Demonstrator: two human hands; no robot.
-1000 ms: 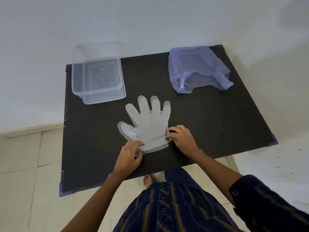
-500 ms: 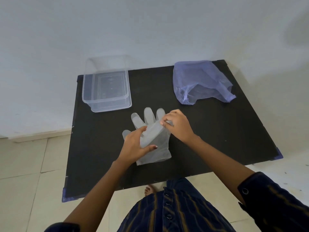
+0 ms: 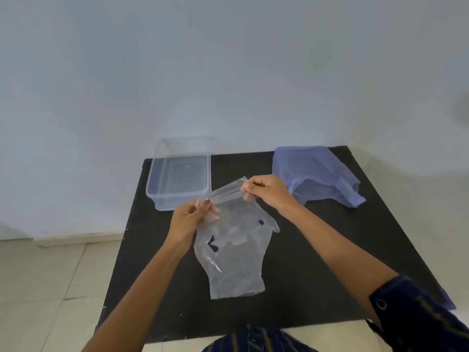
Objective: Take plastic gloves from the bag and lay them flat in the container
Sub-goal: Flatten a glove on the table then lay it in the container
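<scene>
From the head view, a thin clear plastic glove (image 3: 229, 250) is pinched at its upper edge by left hand (image 3: 189, 219) and right hand (image 3: 266, 191), fingers closed on it (hanging over the black table (image 3: 317, 250)). It is best kept taut, carried to the clear rectangular plastic container (image 3: 177, 181) and lowered flat.

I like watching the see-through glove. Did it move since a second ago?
Yes. The glove lay flat on the black table; now both hands hold it up by its fingers end, nearer the container, cuff hanging toward the person.

We've got a see-through glove (image 3: 229, 252), clear container (image 3: 179, 182), pale purple bag (image 3: 314, 174), black table (image 3: 317, 262), and a navy sleeve (image 3: 416, 318) with brownish stripes.
</scene>
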